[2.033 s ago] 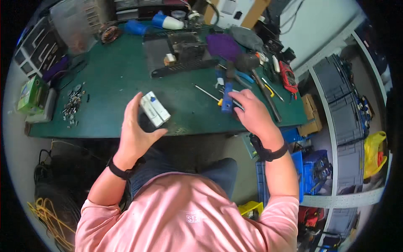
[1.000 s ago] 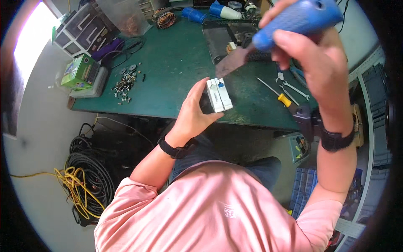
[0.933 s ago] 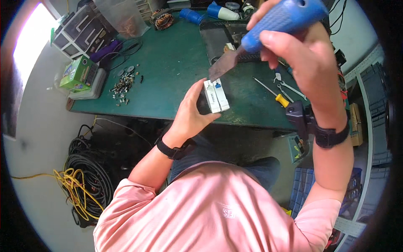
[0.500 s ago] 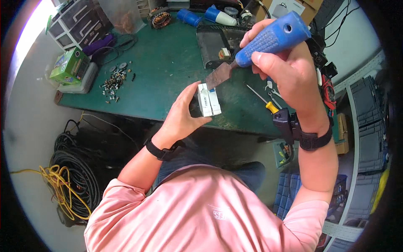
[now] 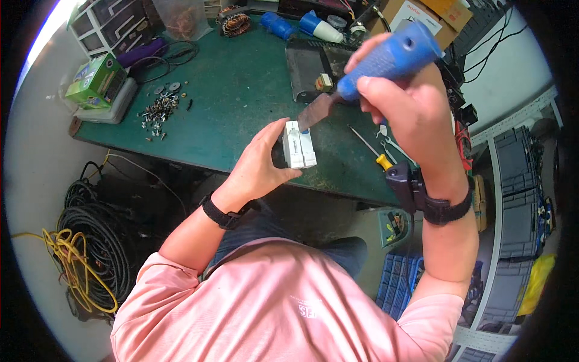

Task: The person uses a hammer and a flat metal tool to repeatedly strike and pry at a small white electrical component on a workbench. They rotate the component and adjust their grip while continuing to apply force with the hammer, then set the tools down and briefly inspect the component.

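Green table (image 5: 241,90): covered with a dark green mat, seen from the head view, cluttered along the far edge.
Left hand (image 5: 260,166): raised above the near table edge, wrist bent, black band on the wrist; fingers and thumb clamped around a small white rectangular device (image 5: 298,145), held upright.
Right hand (image 5: 410,99): lifted higher and to the right, forearm rising from the lower edge, black watch on the wrist; fist wrapped tight on the blue handle of a tool (image 5: 386,60).
Tool blade (image 5: 315,112): flat, dull metal, angled down-left, tip touching the top of the white device.
White device: in the air between both hands, over the table's front edge.
On the table: loose pile of screws (image 5: 158,110) at left, green box (image 5: 96,81) beyond it, yellow-handled screwdriver (image 5: 371,149) just right of the device.
Floor at left: coiled black cables (image 5: 96,235), yellow cord (image 5: 72,271).
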Available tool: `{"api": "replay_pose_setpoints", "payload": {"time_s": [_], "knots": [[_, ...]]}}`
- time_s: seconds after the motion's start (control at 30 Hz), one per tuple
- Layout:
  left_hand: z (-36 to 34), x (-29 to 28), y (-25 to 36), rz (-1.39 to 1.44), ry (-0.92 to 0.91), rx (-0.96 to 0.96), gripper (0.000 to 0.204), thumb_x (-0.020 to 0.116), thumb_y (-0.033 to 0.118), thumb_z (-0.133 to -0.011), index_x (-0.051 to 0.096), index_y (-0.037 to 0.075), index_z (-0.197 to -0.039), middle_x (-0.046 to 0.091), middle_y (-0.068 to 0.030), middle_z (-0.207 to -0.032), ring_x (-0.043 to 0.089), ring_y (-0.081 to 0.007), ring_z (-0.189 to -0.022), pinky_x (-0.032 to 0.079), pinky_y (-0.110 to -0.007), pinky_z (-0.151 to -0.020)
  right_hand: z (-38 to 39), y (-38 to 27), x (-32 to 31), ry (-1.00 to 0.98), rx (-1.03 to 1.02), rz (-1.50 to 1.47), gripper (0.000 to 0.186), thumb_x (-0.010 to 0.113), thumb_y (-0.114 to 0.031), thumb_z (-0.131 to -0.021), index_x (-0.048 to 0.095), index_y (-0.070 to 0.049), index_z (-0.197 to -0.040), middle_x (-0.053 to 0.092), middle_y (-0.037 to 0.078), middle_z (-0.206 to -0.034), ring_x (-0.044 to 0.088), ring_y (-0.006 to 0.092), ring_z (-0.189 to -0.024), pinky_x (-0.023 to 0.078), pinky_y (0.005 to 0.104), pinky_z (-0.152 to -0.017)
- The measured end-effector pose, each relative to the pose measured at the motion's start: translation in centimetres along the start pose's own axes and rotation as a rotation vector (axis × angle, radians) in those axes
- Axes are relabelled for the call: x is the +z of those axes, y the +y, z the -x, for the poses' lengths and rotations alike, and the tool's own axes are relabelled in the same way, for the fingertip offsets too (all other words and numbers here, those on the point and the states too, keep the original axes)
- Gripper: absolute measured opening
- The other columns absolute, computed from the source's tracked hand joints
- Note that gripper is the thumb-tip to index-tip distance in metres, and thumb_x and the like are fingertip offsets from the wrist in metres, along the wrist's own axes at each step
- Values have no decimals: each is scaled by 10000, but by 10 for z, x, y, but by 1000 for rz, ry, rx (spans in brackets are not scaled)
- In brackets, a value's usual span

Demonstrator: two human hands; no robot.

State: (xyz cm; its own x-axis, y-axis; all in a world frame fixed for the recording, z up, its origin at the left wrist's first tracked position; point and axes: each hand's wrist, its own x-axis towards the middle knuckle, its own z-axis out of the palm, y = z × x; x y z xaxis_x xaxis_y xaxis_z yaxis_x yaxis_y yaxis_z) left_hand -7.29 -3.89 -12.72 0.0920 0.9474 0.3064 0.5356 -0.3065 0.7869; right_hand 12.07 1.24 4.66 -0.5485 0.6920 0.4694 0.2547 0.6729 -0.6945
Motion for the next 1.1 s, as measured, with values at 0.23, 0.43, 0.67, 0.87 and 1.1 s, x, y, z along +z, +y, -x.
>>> {"api": "replay_pose_setpoints", "payload": {"time_s": [0.23,0.43,0.67,0.87,1.1], "knots": [[-1,-6,6,-27,-32,-22,978,874,139,-577,374,-29,-1401,468,-224,-1381,435,-322,-1310,335,-378,-1103,-37,-47,16,-98,74,185,144,570,-135,-752,547,5,-775,537,117,-641,530,235,-611,420,383,-587],[-25,-45,23,302,49,27,943,883,285,-634,409,-45,-1379,511,-227,-1338,465,-298,-1287,376,-382,-1069,-57,-37,19,-204,103,145,164,555,-130,-778,582,25,-823,550,127,-646,544,242,-607,431,389,-587],[-89,-67,97,390,41,162,479,729,177,-725,566,-60,-1109,659,-104,-930,616,-151,-851,488,-285,-764,-65,-5,22,-37,-59,307,278,594,-241,-690,631,31,-646,606,233,-615,617,380,-595,489,417,-573],[-95,-47,104,392,202,100,314,656,129,-794,582,-34,-1052,657,-82,-869,616,-127,-793,490,-272,-656,-62,2,13,-128,-39,314,258,614,-232,-750,652,17,-807,626,148,-689,613,234,-638,484,341,-596],[-90,-40,111,513,166,66,174,646,187,-907,539,68,-841,490,29,-670,480,-77,-616,446,-262,-627,-4,38,-81,-102,166,383,385,704,-274,-809,640,13,-1058,645,61,-819,587,141,-727,484,293,-648]]}}
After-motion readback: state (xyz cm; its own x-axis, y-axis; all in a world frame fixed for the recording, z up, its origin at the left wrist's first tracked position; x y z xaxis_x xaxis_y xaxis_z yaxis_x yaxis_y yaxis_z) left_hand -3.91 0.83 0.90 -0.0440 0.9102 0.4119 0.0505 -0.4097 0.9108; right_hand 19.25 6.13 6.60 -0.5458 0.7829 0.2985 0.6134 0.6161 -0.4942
